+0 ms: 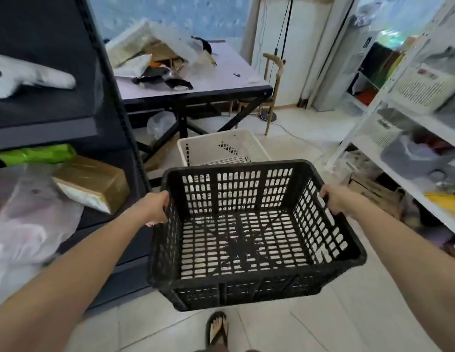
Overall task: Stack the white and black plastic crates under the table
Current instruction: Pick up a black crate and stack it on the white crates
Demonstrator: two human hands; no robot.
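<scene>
Pale tiled floor (310, 326), cluttered tabletop (221, 72) ahead. My left grip (155, 209) and right grip (334, 199) clamped on slotted black crate (236, 283), held above floor; perforated white crate (221, 143) on floor beyond it, before tabletop.

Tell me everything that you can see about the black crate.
The black crate is a rectangular open-top box, apparently of plastic, with slotted walls and floor and a thick rim. It is empty. It is held level above the tiled floor, the left hand gripping its left rim and the right hand its right rim. Beyond it stands the white crate, near the table. Nothing else touches it.
</scene>
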